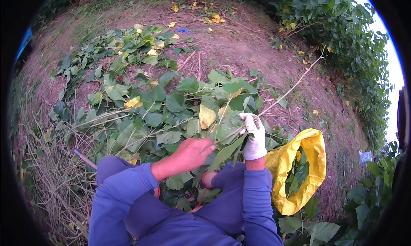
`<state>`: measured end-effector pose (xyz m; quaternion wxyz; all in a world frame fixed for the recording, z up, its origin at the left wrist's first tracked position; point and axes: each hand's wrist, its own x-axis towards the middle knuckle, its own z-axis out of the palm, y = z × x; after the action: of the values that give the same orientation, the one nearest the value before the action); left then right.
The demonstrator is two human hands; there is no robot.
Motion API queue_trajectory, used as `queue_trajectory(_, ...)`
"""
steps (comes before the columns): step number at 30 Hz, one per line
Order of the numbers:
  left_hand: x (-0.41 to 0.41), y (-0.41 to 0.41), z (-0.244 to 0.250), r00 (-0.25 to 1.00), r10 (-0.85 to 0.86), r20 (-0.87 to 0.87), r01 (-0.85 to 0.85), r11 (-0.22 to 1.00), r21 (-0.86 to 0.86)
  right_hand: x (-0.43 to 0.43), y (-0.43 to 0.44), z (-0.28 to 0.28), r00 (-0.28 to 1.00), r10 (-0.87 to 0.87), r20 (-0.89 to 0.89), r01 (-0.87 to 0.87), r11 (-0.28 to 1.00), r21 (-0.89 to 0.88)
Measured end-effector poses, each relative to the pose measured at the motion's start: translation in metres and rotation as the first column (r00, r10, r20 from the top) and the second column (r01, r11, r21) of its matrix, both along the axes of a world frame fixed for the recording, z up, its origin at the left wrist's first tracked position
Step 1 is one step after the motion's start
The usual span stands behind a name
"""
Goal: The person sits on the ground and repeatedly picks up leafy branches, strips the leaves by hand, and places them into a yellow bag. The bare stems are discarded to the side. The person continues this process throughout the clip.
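My bare left hand (189,154) pinches a thin leafy branch (289,88) near its lower end, with fingers closed. Further up the same branch, my right hand (254,138), in a white knit glove, grips the stem and touches green leaves (226,153) hanging from it. The branch's pale, bare upper length slants away to the upper right. Beneath both hands lies a heap of cut leafy branches (175,101), mostly green with a few yellow leaves (207,117). Close to my right forearm stands a yellow sack (281,172), its mouth spread and green leaves (301,172) inside.
Another pile of leaves (128,50) lies beyond the heap. Dry stripped twigs (54,178) cover the ground at left, near a tool handle (85,159). A tall leafy hedge (340,31) lines the right. A blue scrap (183,30) rests on the soil.
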<state>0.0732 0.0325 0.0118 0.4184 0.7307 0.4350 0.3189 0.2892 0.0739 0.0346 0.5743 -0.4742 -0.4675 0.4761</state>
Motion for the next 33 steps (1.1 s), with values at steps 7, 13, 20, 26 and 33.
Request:
queue_trajectory(7,0.007,0.003,-0.011,0.993,0.119,0.007,-0.12,0.988,0.094,-0.03,-0.01,-0.006,0.989,0.088,0.121,-0.077,0.992,-0.096)
queue_trajectory(13,0.012,0.016,-0.013,0.974,0.195,0.12,-0.196,0.981,0.002,-0.05,-0.017,-0.023,0.969,0.246,0.008,-0.238,0.944,-0.23)
queue_trajectory(20,0.012,0.019,-0.02,0.961,0.241,0.133,-0.245,0.969,0.012,-0.053,-0.018,-0.025,0.98,0.195,-0.027,-0.196,0.955,-0.221)
queue_trajectory(26,0.002,0.038,-0.024,0.906,0.272,0.324,-0.215,0.956,-0.201,-0.046,-0.018,-0.024,0.985,0.166,0.037,-0.157,0.97,-0.185)
queue_trajectory(33,-0.004,0.037,-0.005,0.848,0.284,0.448,-0.048,0.882,-0.468,-0.021,-0.018,-0.016,0.998,-0.039,0.052,0.042,0.996,-0.074)
